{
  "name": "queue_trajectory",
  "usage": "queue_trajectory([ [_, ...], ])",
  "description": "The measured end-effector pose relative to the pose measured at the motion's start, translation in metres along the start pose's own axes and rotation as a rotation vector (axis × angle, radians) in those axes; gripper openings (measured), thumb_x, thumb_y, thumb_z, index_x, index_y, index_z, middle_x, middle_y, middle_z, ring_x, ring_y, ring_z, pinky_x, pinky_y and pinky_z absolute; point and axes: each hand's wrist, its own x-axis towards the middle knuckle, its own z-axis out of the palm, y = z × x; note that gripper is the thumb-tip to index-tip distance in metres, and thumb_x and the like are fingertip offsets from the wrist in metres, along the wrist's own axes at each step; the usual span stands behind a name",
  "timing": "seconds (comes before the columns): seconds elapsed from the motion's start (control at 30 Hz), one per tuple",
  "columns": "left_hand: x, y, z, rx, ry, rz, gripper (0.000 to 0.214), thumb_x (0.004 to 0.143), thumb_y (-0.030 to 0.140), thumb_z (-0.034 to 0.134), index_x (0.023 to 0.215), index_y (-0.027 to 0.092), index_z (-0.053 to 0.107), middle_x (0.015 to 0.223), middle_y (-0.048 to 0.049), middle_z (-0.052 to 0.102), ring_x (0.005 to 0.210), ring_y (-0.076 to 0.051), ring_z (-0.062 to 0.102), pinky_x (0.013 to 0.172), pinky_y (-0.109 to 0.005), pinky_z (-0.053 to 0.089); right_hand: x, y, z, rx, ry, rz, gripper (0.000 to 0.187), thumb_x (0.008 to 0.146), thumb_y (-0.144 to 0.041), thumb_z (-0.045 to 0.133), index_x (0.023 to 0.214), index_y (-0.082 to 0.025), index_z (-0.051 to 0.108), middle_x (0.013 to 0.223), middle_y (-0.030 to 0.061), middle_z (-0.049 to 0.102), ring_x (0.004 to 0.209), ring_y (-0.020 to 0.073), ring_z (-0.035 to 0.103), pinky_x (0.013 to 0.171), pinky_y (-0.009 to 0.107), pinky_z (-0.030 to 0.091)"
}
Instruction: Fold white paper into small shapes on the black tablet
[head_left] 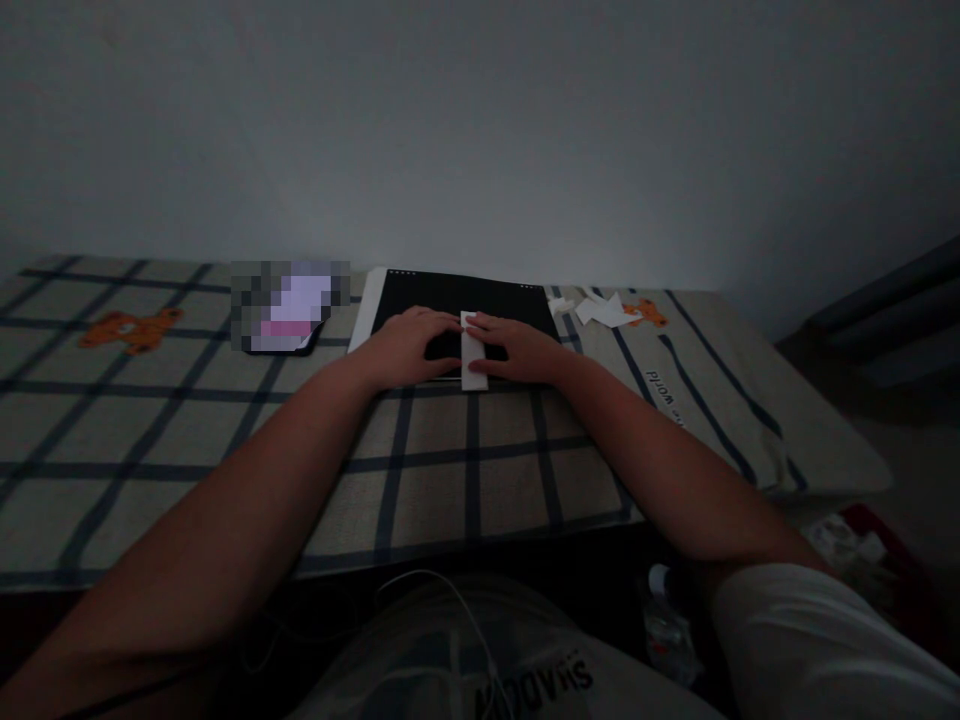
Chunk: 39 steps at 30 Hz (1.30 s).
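Observation:
A narrow folded strip of white paper (473,375) lies upright in my view, across the near edge of a black folder or book (465,288). On its left side is my left hand (415,348), its thumb and fingers stretched apart, with the tips at the strip's left edge. My right hand (523,350) comes from the other side and holds the strip down, thumb near the lower end and fingertips over the upper end. The strip's underside is hidden, and the hands cover part of the black surface.
A phone (289,315) with a lit, blurred screen lies to the left. White paper scraps (604,310) are at the right of the folder. A checked cloth (442,470) covers the table, which meets a wall (480,140). Below its front edge are a bottle (666,620) and a white cable (450,582).

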Motion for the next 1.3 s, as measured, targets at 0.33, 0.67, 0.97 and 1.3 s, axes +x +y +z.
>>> queue_trajectory([
  [0.33,0.0012,-0.0009,0.0023,0.043,-0.014,-0.005,0.048,0.09,0.048,0.059,0.131,0.025,0.069,0.148,-0.0075,0.06,0.134,-0.032,0.051,0.112,-0.051,0.04,-0.0003,0.0003,0.0004,-0.009,0.0,0.007,0.07,0.092,-0.051,0.065,0.153,-0.02,0.05,0.162,0.014,0.042,0.152,0.032,0.037,0.124,0.054,0.031],
  [0.67,0.001,-0.0002,0.0013,0.049,-0.017,0.011,0.048,0.091,0.046,0.058,0.131,0.022,0.069,0.148,-0.0087,0.06,0.134,-0.03,0.053,0.114,-0.049,0.04,0.0011,0.0007,0.002,-0.058,-0.005,0.011,0.071,0.093,-0.05,0.063,0.152,-0.014,0.05,0.163,0.0175,0.04,0.151,0.0324,0.038,0.124,0.051,0.031],
  [0.97,0.0007,0.0025,0.0001,0.045,-0.029,-0.008,0.049,0.09,0.046,0.058,0.132,0.022,0.067,0.148,-0.0089,0.059,0.136,-0.031,0.051,0.114,-0.049,0.039,0.0009,0.0016,0.003,-0.037,0.013,-0.004,0.071,0.093,-0.055,0.062,0.152,-0.017,0.051,0.162,0.0168,0.042,0.151,0.0331,0.039,0.124,0.053,0.032],
  [1.3,-0.0001,0.0037,0.001,0.064,-0.018,-0.008,0.056,0.092,0.05,0.055,0.141,0.025,0.061,0.15,-0.0089,0.057,0.137,-0.032,0.05,0.113,-0.05,0.039,0.002,0.0041,0.0038,-0.049,0.006,0.033,0.071,0.093,-0.053,0.062,0.154,-0.019,0.048,0.164,0.0169,0.038,0.153,0.0344,0.034,0.124,0.059,0.027],
])
